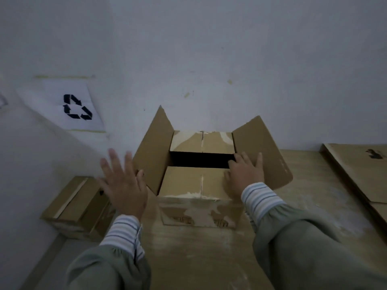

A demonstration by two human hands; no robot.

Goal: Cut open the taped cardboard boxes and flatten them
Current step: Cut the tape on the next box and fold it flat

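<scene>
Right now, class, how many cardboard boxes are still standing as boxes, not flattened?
2. The opened box stands in the middle of the table against the wall, outer flaps raised. The taped box sits lower down at the left. Others may be hidden out of view.

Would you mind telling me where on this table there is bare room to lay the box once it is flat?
The table is bare in front of the open box, between the sleeves, and on the strip from the box to the flattened cardboard at right. The left side is crowded: the taped box sits beside the left hand.
</scene>
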